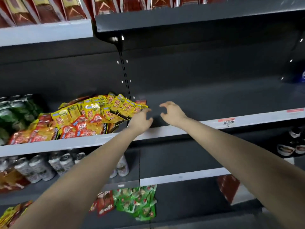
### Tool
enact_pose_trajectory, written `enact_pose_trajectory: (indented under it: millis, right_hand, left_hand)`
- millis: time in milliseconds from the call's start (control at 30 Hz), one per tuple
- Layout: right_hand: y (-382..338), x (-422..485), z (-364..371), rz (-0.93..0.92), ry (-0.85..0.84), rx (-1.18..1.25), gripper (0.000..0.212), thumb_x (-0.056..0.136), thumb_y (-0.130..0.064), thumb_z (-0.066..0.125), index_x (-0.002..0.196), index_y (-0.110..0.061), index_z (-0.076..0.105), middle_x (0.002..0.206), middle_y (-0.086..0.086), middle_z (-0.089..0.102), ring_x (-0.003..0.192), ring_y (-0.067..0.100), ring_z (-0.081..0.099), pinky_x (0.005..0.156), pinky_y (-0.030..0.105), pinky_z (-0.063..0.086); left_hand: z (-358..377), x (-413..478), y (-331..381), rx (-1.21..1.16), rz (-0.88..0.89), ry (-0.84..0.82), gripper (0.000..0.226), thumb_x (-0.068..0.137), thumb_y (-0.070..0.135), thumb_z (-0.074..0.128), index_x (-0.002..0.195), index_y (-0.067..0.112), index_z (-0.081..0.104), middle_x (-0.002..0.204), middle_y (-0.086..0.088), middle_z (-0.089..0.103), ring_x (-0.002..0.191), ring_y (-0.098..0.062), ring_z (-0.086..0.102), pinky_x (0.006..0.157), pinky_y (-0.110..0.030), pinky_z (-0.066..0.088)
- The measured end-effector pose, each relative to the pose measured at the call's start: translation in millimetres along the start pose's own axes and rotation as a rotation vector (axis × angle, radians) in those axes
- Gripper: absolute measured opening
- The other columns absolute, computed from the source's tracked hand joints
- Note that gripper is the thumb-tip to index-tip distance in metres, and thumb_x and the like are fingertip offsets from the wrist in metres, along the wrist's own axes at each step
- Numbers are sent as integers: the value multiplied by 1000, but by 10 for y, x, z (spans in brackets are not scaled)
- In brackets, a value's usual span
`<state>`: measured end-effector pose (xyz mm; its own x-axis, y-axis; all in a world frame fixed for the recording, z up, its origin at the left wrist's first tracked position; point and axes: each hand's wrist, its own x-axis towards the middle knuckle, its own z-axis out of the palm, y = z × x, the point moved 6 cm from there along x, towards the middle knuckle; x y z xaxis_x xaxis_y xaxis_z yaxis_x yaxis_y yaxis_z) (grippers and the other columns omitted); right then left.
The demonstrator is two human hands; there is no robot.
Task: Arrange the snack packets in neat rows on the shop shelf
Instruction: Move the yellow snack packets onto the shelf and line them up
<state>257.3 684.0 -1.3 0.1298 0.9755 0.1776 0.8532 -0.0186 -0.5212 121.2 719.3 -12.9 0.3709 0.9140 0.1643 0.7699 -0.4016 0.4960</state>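
Observation:
A heap of yellow snack packets (105,109) lies on the left bay of the middle shelf (165,129), with red and orange packets (79,128) in front of them. The yellow ones lean in a loose fan toward the dark upright post. My left hand (140,120) hovers just right of the fan's end, fingers spread, one fingertip near the last yellow packet. My right hand (173,113) is a little further right over the bare dark shelf, fingers curled apart and holding nothing. Both forearms reach in from below.
Green bags (14,113) sit at the far left of the same shelf. Red boxes (71,9) line the top shelf. Cans (39,167) stand one shelf down, green packets (138,202) and red packets (105,204) lie below that. Dark jars (292,144) are at right.

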Motion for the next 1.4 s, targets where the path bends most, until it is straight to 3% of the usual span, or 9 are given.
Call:
enact_pose_trajectory:
  millis: [333, 667, 833, 933, 1000, 1033, 1100, 1200, 1400]
  right_hand:
    - [186, 911, 409, -4, -107, -23, 46, 89, -16, 50, 135, -14, 46, 146, 11, 36, 137, 22, 33, 113, 25, 24]
    - [281, 1629, 485, -92, -227, -36, 48, 90, -17, 49, 137, -14, 43, 147, 8, 35, 136, 22, 34, 110, 25, 26]
    - [3, 1822, 686, -180, -236, 42, 50, 87, -18, 55, 136, -14, 46, 142, 9, 42, 132, 21, 39, 104, 19, 27]
    - [-198, 1802, 989, -254, -366, -14, 75, 76, -48, 66, 141, -23, 39, 148, 9, 32, 138, 25, 29, 113, 31, 25]
    - [-290, 1793, 1185, -280, -471, -174, 105, 56, -76, 59, 145, -32, 25, 154, 8, 22, 144, 29, 15, 116, 43, 20]
    - [-314, 1793, 1250, -280, -515, -252, 114, 52, -80, 58, 147, -32, 18, 155, 10, 17, 144, 33, 10, 116, 46, 20]
    - [-331, 1806, 1334, -271, -569, -320, 116, 61, -71, 67, 150, -28, 5, 157, 12, 8, 144, 37, 7, 115, 49, 20]
    - [-363, 1858, 1351, -257, -556, -332, 113, 65, -60, 72, 150, -27, 4, 157, 11, 9, 143, 35, 12, 113, 49, 25]
    - [-473, 1837, 1204, -221, -409, -381, 97, 69, -49, 75, 147, -30, 20, 153, 7, 24, 139, 35, 19, 104, 52, 29]
  left_hand:
    - [197, 976, -505, 34, -37, -35, 41, 89, 21, 51, 130, 17, 48, 125, -16, 55, 113, -35, 54, 92, -32, 42]
    - [58, 1510, -748, 75, -146, 108, 44, 87, 18, 51, 130, 15, 50, 134, -16, 47, 126, -34, 42, 105, -37, 36]
    - [-192, 1431, -1220, 278, -215, 84, 56, 88, 34, 52, 141, 20, 37, 154, -5, 25, 144, -27, 16, 118, -45, 12]
    - [-202, 1359, -1431, 394, -225, -1, 67, 89, 49, 49, 147, 24, 27, 158, -1, 11, 146, -26, 1, 118, -49, 4]
    - [-135, 1318, -1471, 444, -197, -13, 71, 86, 60, 45, 146, 26, 27, 159, 0, 8, 146, -26, -1, 118, -50, 3]
    - [-92, 1287, -1475, 460, -181, -1, 71, 85, 63, 44, 145, 28, 28, 159, 1, 8, 146, -27, -1, 118, -50, 2]
    - [-17, 1219, -1477, 477, -134, 64, 69, 84, 67, 39, 143, 31, 32, 158, 1, 11, 146, -29, 0, 117, -49, 5]
    - [31, 1128, -1474, 490, -93, 181, 72, 78, 73, 23, 137, 36, 42, 156, 3, 22, 146, -32, 8, 116, -48, 13]
    - [21, 1197, -1473, 318, -139, 233, 47, 89, 55, 47, 128, 30, 51, 150, 15, 32, 144, -26, 11, 114, -44, 15]
